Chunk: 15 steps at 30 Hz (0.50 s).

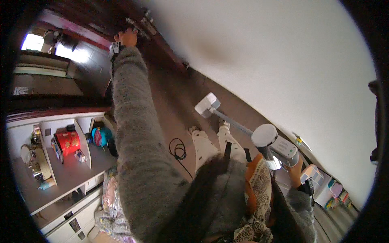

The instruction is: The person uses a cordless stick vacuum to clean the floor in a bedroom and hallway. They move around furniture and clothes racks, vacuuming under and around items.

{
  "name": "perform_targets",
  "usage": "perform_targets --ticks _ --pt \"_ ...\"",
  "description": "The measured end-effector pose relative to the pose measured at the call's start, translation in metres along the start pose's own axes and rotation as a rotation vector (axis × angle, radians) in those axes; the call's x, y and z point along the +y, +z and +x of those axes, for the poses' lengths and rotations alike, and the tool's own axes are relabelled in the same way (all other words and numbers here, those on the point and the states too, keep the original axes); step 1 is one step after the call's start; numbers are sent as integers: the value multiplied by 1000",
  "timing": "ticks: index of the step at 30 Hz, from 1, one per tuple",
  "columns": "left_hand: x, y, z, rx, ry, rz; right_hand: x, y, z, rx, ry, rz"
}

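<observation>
My left arm stretches far forward to a dark reddish-brown door [111,14]. At its edge my left hand [127,37] is closed around the metal door handle [137,26]; part of the grip is too small to make out. Low on the right, my right hand [296,172] is wrapped round the grip of a white and grey stick vacuum cleaner [265,135]. Its grey tube slants forward and left, down to a white floor head [208,105] ahead of my feet. The lower part of the vacuum's grip is hidden behind its body.
A black cable [177,149] lies coiled on the brown floor [170,101]. A white wall [275,56] runs along the right. At left stand shelves [97,162] with a red box [68,141] and a teal object [101,137]. Patterned bedding [111,202] lies nearby.
</observation>
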<state>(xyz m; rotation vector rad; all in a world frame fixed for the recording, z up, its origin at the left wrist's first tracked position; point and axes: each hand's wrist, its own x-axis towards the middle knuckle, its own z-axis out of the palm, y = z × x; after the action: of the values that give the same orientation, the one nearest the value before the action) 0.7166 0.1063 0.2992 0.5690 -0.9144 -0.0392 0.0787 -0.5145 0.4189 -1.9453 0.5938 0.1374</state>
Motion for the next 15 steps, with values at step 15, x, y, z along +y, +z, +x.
perform_targets --ticks 15 --pt "5 118 26 -118 -600 2718 -51 47 48 172 3 40"
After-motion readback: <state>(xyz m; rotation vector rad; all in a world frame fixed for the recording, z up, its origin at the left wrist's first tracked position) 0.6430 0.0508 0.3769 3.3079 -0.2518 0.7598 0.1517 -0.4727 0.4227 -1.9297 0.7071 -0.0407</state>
